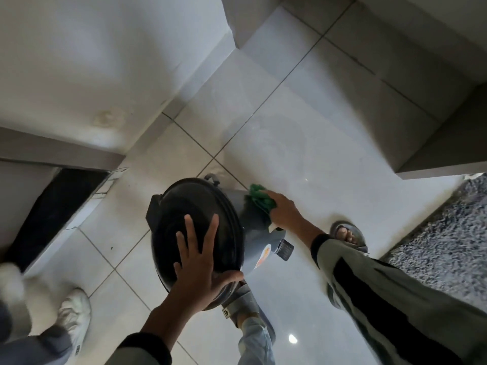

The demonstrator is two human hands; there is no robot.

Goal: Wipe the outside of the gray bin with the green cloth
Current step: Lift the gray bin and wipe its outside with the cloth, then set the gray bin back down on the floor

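A gray pedal bin [254,238] with a round black lid [195,230] stands on the tiled floor, seen from above. My left hand [200,264] lies flat on the lid with its fingers spread. The bunched green cloth [259,196] is pressed against the bin's gray right side by my right hand [283,210]. A black pedal [284,249] sticks out near the bin's base on the right.
White floor tiles [303,122] surround the bin. A white wall [79,61] is at the left, with a dark gap [60,206] below it. A speckled gray mat [453,243] lies at the right. Another person's white shoe [75,317] stands at lower left; my sandaled feet [347,235] flank the bin.
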